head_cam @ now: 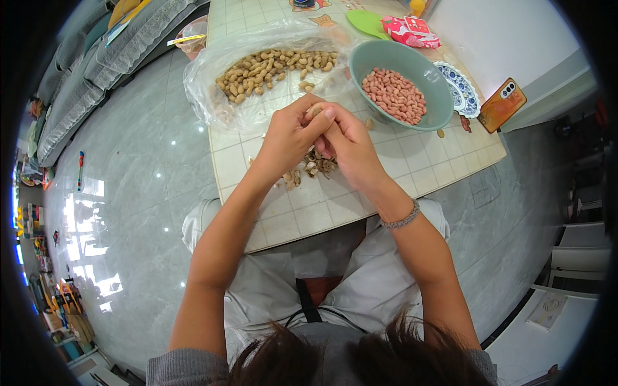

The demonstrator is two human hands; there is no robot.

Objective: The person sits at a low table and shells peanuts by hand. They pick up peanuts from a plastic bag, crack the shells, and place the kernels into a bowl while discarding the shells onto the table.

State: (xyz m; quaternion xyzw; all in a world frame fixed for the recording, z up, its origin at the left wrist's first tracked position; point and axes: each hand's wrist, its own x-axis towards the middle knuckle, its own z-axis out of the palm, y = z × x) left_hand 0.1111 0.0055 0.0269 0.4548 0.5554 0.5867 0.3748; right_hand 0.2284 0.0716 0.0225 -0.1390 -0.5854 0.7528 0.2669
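Over the table my left hand (288, 132) and my right hand (355, 144) meet, fingers pressed together around a peanut in its shell (316, 112), of which only a small part shows. Beyond them, unshelled peanuts (260, 70) lie on a spread clear plastic bag (205, 82). A green-grey bowl (437, 108) to the right holds shelled pink peanuts (393, 94). Broken peanut shells (292, 178) lie on the table below my hands, partly hidden by them.
Right of the bowl are a blue-and-white plate (458, 89) and an upright smartphone (503, 105). A pink-and-white soft packet (410, 33) and a green flat object (368, 23) lie behind it. The table's near edge (309, 235) crosses above my lap. A grey sofa (116, 62) stands at left.
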